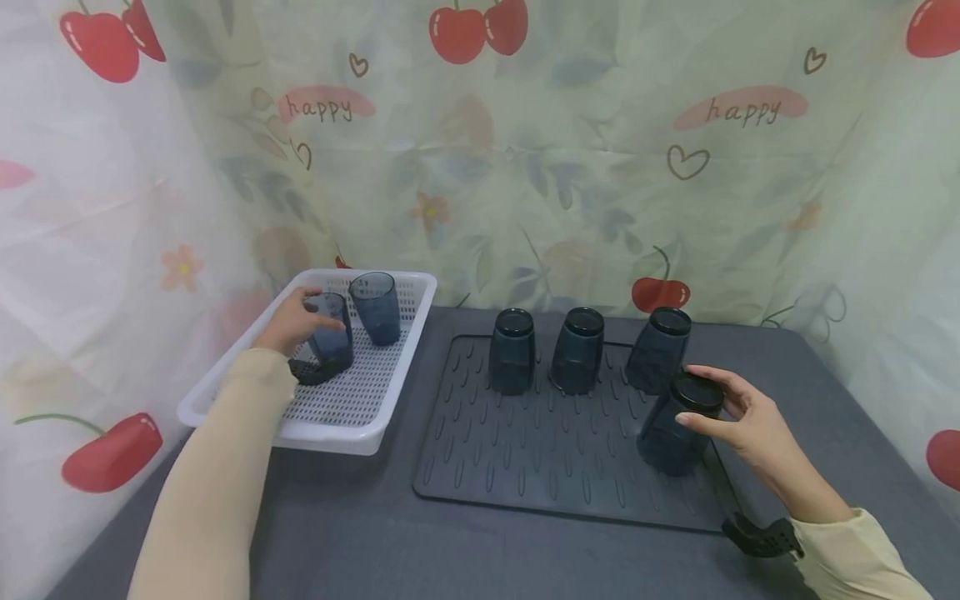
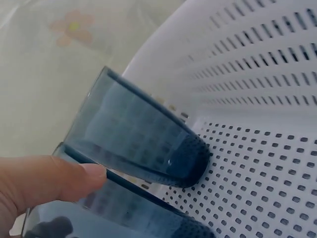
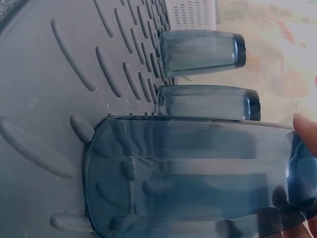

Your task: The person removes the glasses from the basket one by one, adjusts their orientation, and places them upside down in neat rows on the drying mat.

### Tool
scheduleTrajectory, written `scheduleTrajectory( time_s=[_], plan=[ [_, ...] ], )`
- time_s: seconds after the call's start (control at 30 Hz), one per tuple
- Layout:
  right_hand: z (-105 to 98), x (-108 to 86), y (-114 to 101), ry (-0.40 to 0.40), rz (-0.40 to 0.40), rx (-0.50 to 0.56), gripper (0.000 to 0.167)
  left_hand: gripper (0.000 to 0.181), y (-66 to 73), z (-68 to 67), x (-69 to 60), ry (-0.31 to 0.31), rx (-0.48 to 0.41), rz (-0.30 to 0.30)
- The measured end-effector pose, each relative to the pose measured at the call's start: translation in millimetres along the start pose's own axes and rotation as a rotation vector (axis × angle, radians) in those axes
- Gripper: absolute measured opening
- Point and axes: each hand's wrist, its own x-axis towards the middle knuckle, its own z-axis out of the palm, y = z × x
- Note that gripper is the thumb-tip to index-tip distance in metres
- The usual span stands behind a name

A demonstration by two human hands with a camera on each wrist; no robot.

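Observation:
In the head view my left hand (image 1: 292,323) grips a blue glass (image 1: 332,337) in the white basket (image 1: 382,432), thumb on its near side. Beside it another glass (image 1: 377,312) leans toward the basket's far wall. In the left wrist view the thumb lies on the rim of the held glass (image 2: 124,208), next to the other glass (image 2: 138,134). My right hand (image 1: 738,417) pinches an upside-down glass (image 1: 673,433) near its base, over the right part of the black mat (image 1: 555,450). The right wrist view shows this glass (image 3: 198,173) with its rim at the mat.
Three upside-down glasses (image 1: 512,354) (image 1: 577,354) (image 1: 658,354) stand along the mat's back edge. A patterned cloth (image 1: 480,192) hangs behind and at both sides of the grey table (image 1: 375,533). The basket stands at the left.

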Motion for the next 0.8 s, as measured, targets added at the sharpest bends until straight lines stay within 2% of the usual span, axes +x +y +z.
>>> scheduleTrajectory(
  time_s=[0.2, 0.4, 0.6, 0.8],
  plan=[
    [-1.2, 0.3, -0.5, -0.009, 0.001, -0.007, 0.074, 0.09, 6.0, -2.0, -10.5, -0.036, 0.051, 0.0],
    [-0.8, 1.0, 1.1, -0.011, -0.009, -0.006, 0.074, 0.091, 3.7, -2.7, -11.5, -0.062, 0.069, 0.001],
    [-1.1, 0.5, 1.7, -0.014, -0.009, 0.008, 0.073, 0.092, 6.2, -2.3, -18.8, -0.065, 0.105, -0.029],
    [-0.5, 0.7, 0.4, -0.002, -0.023, 0.002, 0.072, 0.09, 8.9, -2.0, -25.5, -0.08, 0.076, -0.054]
  ],
)
